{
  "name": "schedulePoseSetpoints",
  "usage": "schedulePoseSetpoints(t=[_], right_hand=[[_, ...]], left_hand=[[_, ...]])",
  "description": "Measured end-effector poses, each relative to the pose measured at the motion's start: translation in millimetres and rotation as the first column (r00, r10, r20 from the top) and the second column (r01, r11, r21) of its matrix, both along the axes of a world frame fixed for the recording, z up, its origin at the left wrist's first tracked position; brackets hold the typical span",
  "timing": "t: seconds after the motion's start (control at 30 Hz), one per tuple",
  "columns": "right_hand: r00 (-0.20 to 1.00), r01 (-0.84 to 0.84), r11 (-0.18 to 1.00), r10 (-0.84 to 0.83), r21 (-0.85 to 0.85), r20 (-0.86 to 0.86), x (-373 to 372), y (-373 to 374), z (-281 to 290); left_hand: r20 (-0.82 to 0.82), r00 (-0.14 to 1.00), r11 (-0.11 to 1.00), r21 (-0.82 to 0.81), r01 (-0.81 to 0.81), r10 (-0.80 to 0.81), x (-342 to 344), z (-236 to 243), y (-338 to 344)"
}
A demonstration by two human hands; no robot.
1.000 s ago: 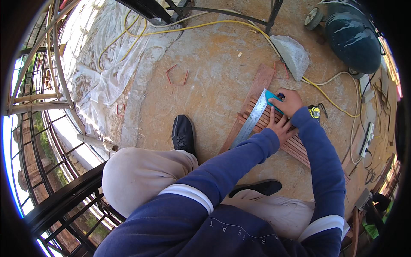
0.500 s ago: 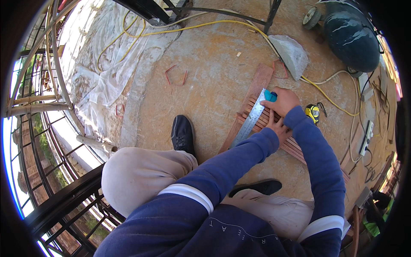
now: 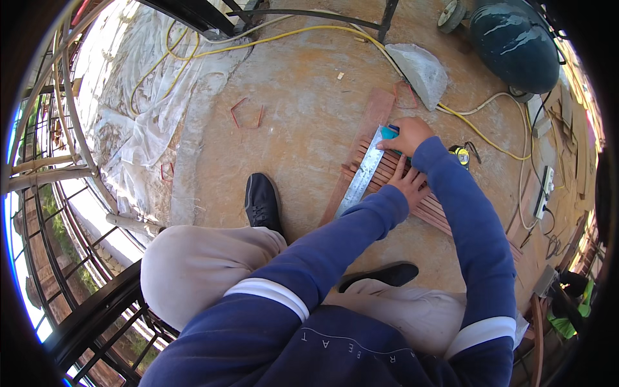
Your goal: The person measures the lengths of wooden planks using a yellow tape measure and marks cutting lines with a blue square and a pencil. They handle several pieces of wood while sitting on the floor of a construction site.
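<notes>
A metal square with a silver blade [image 3: 362, 174] and a teal handle [image 3: 389, 133] lies slantwise across a row of narrow reddish wooden strips [image 3: 435, 214]. My right hand [image 3: 414, 134] is closed round the handle at the blade's far end. Just nearer to me, my left hand [image 3: 409, 187] rests on the strips with its fingers spread. Under the strips' left ends runs a wider reddish board [image 3: 382, 103]. A yellow and black tape measure [image 3: 460, 155] sits on the floor to the right of my right forearm.
A yellow hose or cable [image 3: 309, 28] crosses the far floor. Bent red rods [image 3: 246, 114] lie left of the board. A whitish wedge-shaped block [image 3: 422, 74], a dark wheeled machine [image 3: 512, 42] and a white power strip [image 3: 545, 192] stand or lie to the right. Plastic sheeting [image 3: 138, 77] covers the far left.
The whole scene has shifted slightly left in the picture as the head turned. My right hand stays on the square's handle, and my left hand stays on the strips.
</notes>
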State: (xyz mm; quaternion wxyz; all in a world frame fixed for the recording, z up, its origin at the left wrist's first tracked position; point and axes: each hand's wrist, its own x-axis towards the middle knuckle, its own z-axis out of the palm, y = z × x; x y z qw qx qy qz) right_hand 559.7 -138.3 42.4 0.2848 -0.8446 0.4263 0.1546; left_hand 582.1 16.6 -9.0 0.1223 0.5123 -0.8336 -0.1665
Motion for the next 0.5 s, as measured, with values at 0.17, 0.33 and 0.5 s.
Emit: schedulePoseSetpoints(t=[0.17, 0.33, 0.5], right_hand=[[0.997, 0.035, 0.999, -0.033, -0.034, 0.074, -3, 6, 1], [0.996, 0.054, 0.998, -0.05, -0.045, 0.074, -4, 11, 2], [0.999, 0.019, 0.997, -0.015, -0.075, 0.043, -3, 14, 6]], left_hand=[[0.011, 1.0, 0.997, -0.076, -0.022, 0.023, -3, -8, 2], [0.037, 0.999, 1.0, 0.011, 0.012, -0.013, -1, 0, 1], [0.048, 0.999, 1.0, 0.014, 0.002, -0.003, -3, -6, 3]])
